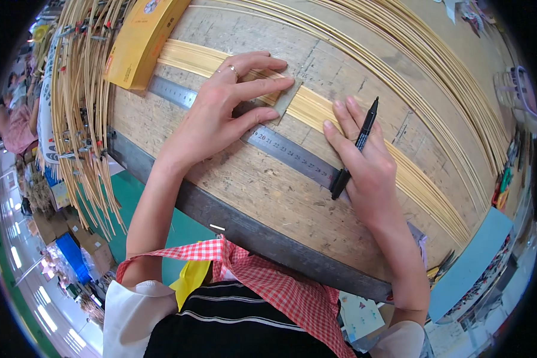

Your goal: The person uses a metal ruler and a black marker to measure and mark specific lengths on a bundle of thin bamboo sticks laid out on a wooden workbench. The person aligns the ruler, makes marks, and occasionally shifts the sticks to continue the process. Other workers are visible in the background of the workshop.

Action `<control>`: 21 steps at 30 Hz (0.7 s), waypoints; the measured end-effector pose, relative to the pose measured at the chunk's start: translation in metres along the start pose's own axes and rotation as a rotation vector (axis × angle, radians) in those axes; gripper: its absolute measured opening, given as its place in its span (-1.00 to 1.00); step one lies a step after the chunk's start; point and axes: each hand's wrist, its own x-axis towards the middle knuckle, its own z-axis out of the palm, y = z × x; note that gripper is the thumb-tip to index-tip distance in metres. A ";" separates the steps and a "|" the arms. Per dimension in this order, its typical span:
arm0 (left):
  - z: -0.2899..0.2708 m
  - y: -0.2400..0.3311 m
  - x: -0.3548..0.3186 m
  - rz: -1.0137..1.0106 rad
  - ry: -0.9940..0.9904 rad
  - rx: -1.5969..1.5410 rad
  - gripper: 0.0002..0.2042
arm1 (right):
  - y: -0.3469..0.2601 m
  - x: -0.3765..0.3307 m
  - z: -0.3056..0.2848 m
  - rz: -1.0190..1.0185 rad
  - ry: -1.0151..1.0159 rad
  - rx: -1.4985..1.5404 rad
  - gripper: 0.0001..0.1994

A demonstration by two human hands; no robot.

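A flat row of thin pale bamboo strips runs side by side across the wooden workbench. My left hand lies over the strips with its fingers spread. Its fingertips and thumb rest at a narrow, flat greyish piece that crosses the row. In my right hand is a black marker pen, held slanted between thumb and fingers, while fingertips touch the strips. Along the near side of the row lies a steel ruler; my left wrist covers part of it.
A yellow box sits on the bench's left end, beside hanging bundles of clipped bamboo strips. Long strips stretch along the far side. At the right are a light blue panel and a clear container. The dark bench edge runs before me.
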 end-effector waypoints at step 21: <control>0.002 0.000 -0.001 0.018 -0.005 0.077 -0.52 | -0.002 0.001 -0.002 0.020 -0.025 -0.014 -0.65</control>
